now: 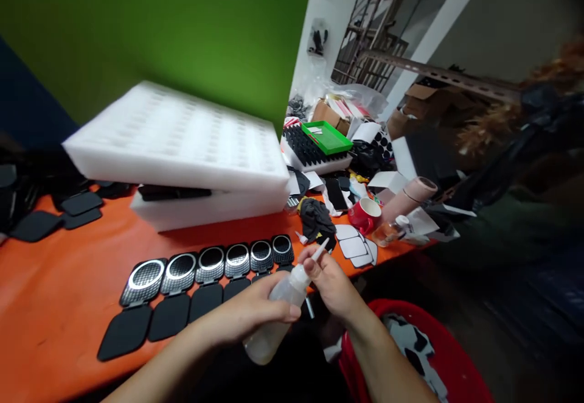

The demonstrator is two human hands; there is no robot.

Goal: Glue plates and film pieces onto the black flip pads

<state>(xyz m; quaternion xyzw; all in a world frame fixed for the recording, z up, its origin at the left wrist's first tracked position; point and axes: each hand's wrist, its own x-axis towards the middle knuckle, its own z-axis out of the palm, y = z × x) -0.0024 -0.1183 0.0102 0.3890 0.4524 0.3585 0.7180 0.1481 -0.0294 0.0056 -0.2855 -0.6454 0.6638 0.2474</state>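
Note:
My left hand (260, 305) is wrapped round the body of a translucent squeeze bottle (269, 339), which tilts with its pointed nozzle up and to the right. Fingers of my right hand (331, 281) close about the bottle's white cap, just below the nozzle. Past the bottle, a row of several black hinged pieces (181, 269) lies opened out on the orange table (59, 293). Each has a flat black flap towards me and a textured half with a silver ring. My forearm and the bottle hide part of the row's right end.
Two stacked white foam blocks (182, 141) stand behind the row, black pieces between them. To the right are grey gloves (316, 217), a red mug (365, 214), a small bottle of amber liquid (391, 231) and a green tray (327, 137). Below the table edge sits a red tub (451, 354).

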